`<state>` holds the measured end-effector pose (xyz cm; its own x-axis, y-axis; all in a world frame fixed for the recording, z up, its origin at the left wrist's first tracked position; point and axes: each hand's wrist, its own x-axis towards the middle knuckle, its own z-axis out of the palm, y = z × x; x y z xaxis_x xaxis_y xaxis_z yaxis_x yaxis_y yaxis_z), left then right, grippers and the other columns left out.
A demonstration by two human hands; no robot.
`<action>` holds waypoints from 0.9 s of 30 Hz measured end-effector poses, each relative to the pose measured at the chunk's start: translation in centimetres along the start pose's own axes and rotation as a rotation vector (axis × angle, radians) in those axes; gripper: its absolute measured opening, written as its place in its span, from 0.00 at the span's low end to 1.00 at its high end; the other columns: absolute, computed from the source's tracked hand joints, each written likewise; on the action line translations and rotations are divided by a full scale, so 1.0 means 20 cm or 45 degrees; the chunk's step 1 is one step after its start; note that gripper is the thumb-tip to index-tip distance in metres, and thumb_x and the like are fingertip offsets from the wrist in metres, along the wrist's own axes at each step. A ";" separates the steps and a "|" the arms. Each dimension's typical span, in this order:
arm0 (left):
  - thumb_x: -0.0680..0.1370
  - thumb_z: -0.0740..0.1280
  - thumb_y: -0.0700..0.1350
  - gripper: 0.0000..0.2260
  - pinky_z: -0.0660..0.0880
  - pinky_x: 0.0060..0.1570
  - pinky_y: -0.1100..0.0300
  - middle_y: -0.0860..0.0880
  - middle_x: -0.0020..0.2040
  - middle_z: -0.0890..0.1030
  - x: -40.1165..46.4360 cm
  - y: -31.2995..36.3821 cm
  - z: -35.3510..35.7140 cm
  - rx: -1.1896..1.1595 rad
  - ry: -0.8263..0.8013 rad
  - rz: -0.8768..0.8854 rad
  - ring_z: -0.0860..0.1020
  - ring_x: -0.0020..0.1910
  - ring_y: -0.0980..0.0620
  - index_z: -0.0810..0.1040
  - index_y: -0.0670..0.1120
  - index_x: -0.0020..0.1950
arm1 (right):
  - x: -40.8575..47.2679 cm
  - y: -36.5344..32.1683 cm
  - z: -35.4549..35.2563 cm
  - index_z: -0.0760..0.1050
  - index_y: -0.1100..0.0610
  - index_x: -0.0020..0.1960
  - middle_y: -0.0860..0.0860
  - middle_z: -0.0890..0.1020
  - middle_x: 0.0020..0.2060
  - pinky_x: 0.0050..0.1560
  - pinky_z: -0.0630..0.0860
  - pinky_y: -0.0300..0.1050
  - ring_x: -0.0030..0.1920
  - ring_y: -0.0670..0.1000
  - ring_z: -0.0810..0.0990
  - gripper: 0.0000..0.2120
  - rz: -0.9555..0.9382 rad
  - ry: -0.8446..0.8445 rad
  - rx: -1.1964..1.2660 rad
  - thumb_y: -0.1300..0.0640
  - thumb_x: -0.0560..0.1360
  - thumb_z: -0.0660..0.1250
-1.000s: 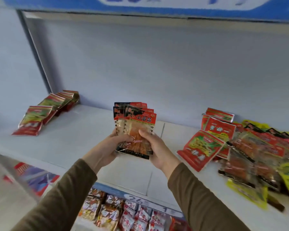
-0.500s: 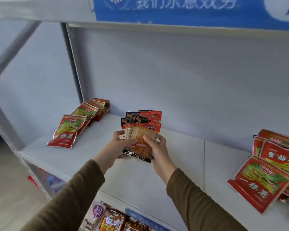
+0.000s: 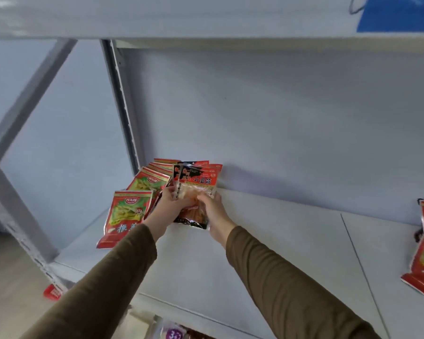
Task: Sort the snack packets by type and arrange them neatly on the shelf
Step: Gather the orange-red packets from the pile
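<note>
Both hands, left hand (image 3: 168, 200) and right hand (image 3: 212, 209), grip a fanned stack of packets (image 3: 197, 189) upright near the shelf (image 3: 267, 241) back edge, just right of the leaning green row (image 3: 132, 204).

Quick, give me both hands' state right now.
Left hand: closed on the bundle of red-and-black snack packets, left side.
Right hand: closed on the same bundle, right side.

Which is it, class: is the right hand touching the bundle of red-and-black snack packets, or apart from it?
Touching. The head view shows the right hand with fingers wrapped over the bundle of red-and-black snack packets.
</note>
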<state>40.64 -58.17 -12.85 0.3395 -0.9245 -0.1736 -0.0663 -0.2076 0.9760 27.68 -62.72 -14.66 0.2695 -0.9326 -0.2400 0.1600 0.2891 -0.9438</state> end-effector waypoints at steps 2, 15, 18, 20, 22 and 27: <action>0.74 0.78 0.46 0.27 0.79 0.36 0.65 0.50 0.56 0.83 0.09 -0.01 -0.05 0.083 -0.041 0.046 0.85 0.47 0.53 0.69 0.51 0.68 | 0.05 0.03 0.07 0.65 0.55 0.68 0.59 0.80 0.60 0.61 0.80 0.58 0.58 0.57 0.83 0.21 -0.012 0.026 0.098 0.61 0.78 0.68; 0.70 0.79 0.40 0.46 0.81 0.41 0.62 0.54 0.59 0.77 0.28 -0.12 -0.20 0.245 -0.183 0.187 0.83 0.48 0.53 0.54 0.58 0.77 | 0.15 0.09 0.14 0.68 0.48 0.67 0.48 0.82 0.57 0.50 0.83 0.50 0.56 0.50 0.83 0.36 -0.098 0.115 -0.156 0.41 0.65 0.79; 0.72 0.79 0.42 0.47 0.80 0.40 0.65 0.52 0.64 0.76 0.27 -0.11 -0.19 0.308 -0.187 0.212 0.80 0.52 0.56 0.51 0.60 0.79 | 0.14 0.11 0.17 0.79 0.45 0.60 0.48 0.85 0.55 0.57 0.80 0.55 0.58 0.52 0.83 0.14 -0.122 0.075 -0.151 0.46 0.75 0.72; 0.72 0.79 0.43 0.49 0.82 0.53 0.54 0.50 0.68 0.72 0.27 -0.11 -0.19 0.361 -0.148 0.243 0.77 0.61 0.50 0.48 0.59 0.81 | 0.13 0.11 0.18 0.80 0.45 0.61 0.45 0.85 0.55 0.59 0.77 0.49 0.59 0.48 0.82 0.12 -0.142 0.072 -0.136 0.47 0.79 0.68; 0.72 0.78 0.44 0.50 0.81 0.60 0.46 0.47 0.70 0.70 0.26 -0.10 -0.19 0.436 -0.123 0.254 0.76 0.64 0.45 0.47 0.59 0.81 | 0.11 0.11 0.20 0.79 0.46 0.63 0.45 0.84 0.57 0.61 0.77 0.49 0.60 0.48 0.81 0.12 -0.180 0.096 -0.109 0.47 0.80 0.67; 0.73 0.78 0.50 0.51 0.71 0.71 0.43 0.43 0.78 0.59 0.25 -0.11 -0.20 0.615 -0.099 0.191 0.68 0.73 0.39 0.44 0.54 0.83 | 0.07 0.11 0.25 0.76 0.45 0.67 0.46 0.84 0.58 0.55 0.77 0.43 0.59 0.46 0.81 0.14 -0.163 0.096 -0.040 0.49 0.81 0.66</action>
<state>46.18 -61.14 -15.29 0.2232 -0.9727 -0.0635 -0.5416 -0.1779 0.8216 33.28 -62.29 -16.01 0.1763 -0.9754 -0.1321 0.1582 0.1605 -0.9743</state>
